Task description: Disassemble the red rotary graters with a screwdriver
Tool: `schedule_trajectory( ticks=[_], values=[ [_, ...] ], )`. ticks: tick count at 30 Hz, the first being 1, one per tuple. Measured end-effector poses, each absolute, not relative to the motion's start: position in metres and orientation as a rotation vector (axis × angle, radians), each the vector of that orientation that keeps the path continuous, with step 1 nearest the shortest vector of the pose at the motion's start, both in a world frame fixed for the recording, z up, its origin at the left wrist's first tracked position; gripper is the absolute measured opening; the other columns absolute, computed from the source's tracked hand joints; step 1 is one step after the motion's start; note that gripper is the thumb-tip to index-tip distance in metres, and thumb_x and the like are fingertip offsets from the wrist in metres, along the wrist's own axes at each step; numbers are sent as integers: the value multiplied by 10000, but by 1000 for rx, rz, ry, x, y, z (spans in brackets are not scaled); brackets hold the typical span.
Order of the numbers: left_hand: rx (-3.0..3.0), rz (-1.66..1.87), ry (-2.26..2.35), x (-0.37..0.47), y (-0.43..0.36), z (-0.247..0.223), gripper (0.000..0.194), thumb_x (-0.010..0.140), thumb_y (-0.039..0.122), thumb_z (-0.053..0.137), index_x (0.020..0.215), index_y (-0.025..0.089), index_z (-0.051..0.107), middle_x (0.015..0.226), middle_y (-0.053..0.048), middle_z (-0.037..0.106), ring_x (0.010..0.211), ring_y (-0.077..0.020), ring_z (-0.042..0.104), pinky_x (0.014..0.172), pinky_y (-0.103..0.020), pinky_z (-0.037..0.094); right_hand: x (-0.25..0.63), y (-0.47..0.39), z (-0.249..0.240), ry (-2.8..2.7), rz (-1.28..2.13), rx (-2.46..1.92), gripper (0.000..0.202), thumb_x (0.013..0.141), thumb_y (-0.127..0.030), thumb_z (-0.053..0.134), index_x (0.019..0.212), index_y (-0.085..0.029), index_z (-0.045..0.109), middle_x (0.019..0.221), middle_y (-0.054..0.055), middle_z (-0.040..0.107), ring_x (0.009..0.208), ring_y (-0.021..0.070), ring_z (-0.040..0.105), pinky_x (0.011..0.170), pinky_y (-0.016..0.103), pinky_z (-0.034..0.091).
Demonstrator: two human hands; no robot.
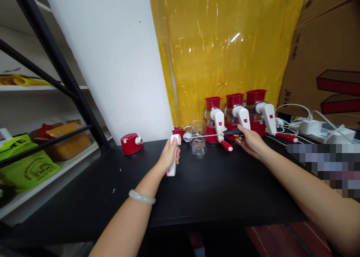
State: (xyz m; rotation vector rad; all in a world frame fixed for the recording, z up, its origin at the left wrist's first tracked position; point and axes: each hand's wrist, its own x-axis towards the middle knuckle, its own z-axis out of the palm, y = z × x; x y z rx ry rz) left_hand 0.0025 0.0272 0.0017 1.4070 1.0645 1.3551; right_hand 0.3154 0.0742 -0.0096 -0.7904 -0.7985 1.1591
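Observation:
My left hand [168,155] is wrapped round a white crank handle [172,167], held upright over the black table. In my right hand [249,140] is a screwdriver [232,133] with a black and yellow grip. Its thin shaft points left, and the tip is near a small white round part [187,136] beside the top of the crank handle; whether they touch I cannot tell. Behind the shaft stands a clear plastic housing [198,146]. A small red part [177,131] shows just behind the crank handle.
Three red and white rotary graters [215,118] stand at the back right. A red base [131,144] sits on the black table [112,189] at left. White cables and adapters [311,126] lie at far right. Shelves [67,163] stand left; a yellow curtain [230,43] hangs behind.

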Motion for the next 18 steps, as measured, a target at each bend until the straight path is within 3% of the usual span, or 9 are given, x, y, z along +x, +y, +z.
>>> schedule_trajectory(
  ticks=[18],
  values=[
    [1346,1296,937,7,23,3,567,788,770,527,885,224,408,525,90,452,338,-70,365,327,-185,347,315,74,-13,-962,1082,-722,421,654,-499,847,624,-172,584,538,-21,490,484,75,444,402,211,368]
  ],
)
